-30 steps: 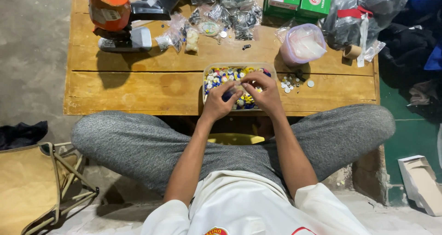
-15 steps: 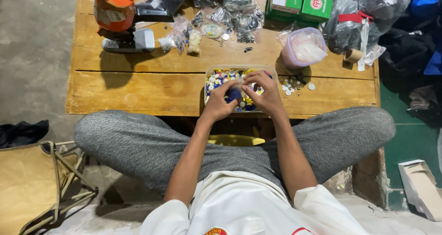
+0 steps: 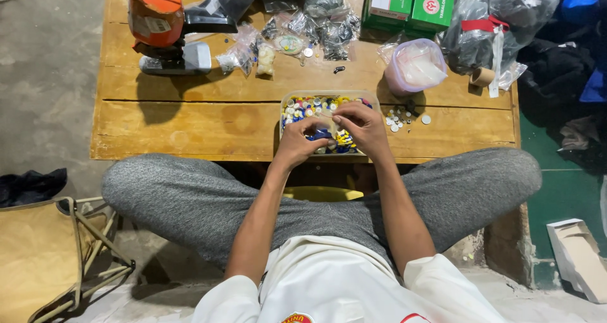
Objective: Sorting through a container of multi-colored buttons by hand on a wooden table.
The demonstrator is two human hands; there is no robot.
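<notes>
Head view: your left hand (image 3: 297, 142) and right hand (image 3: 361, 125) meet over the clear tray of coloured buttons (image 3: 297, 106) at the wooden table's (image 3: 190, 117) near edge, fingertips pinched together on something too small to identify; loose white buttons (image 3: 399, 116) lie just beside it.

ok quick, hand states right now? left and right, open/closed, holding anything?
Left hand: fingers curled over the tray of coloured buttons, pinching a small clear piece.
Right hand: closed in a pinch on the same clear piece; what it is cannot be told.
</notes>
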